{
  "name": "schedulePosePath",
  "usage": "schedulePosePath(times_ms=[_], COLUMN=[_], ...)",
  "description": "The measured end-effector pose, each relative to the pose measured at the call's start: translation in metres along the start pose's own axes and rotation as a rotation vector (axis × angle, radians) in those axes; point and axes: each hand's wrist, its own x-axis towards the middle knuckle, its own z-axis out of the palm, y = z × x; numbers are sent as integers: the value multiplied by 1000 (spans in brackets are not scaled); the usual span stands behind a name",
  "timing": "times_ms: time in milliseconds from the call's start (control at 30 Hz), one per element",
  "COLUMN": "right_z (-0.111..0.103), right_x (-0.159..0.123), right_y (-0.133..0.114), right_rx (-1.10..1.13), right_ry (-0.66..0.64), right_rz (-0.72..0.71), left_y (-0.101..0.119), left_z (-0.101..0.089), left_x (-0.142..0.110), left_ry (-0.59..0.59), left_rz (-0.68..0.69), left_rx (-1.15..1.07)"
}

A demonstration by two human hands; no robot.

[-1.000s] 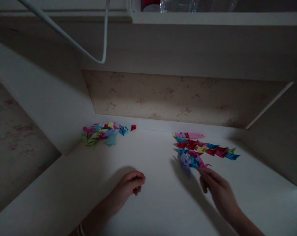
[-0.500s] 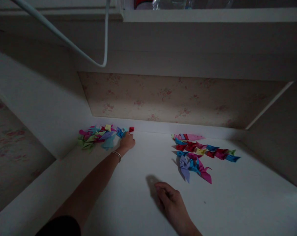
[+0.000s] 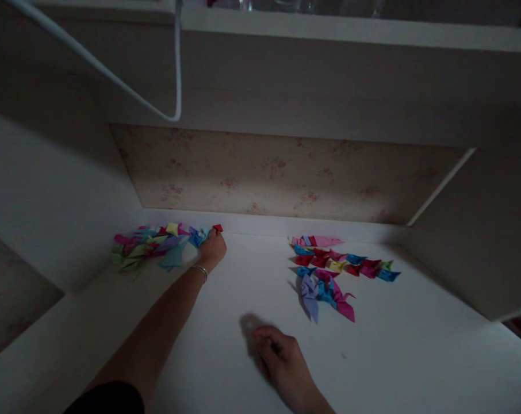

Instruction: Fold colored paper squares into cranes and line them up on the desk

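My left hand [image 3: 213,248] reaches to the back of the white surface, its fingers closed on a small red origami crane [image 3: 218,227]. Just left of those fingers lies a blue origami crane [image 3: 195,236], at the end of a jumbled pile of coloured paper cranes [image 3: 150,247]. My right hand [image 3: 284,362] hangs low over the middle of the surface, fingers curled together with nothing visible in them. Beyond it to the right, folded cranes stand in rows [image 3: 338,265]. In front of the rows are a lavender crane [image 3: 309,297] and a magenta crane [image 3: 343,302].
A low white ledge [image 3: 260,223] and flowered wallpaper [image 3: 243,172] back the white surface [image 3: 226,356]. Overhead, a shelf edge [image 3: 312,26] carries clear containers, and a bent white rod [image 3: 177,69] hangs at upper left. Panels close in both sides.
My right hand let go of the magenta crane and drew back left. My left hand stretched forward from mid-surface to the red crane by the left pile. The view shifted slightly to the right.
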Motion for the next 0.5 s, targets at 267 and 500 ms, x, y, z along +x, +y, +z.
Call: schedulePosePath(times_ms=[267, 500], right_z=[0, 2], right_x=[3, -1], right_y=[3, 1], right_rx=[38, 27], right_ry=[6, 5], right_rz=[-16, -46], left_y=[0, -3], left_z=[-33, -53], left_x=[-30, -96], left_ry=[29, -14], left_rz=[169, 235], left_rx=[-179, -462])
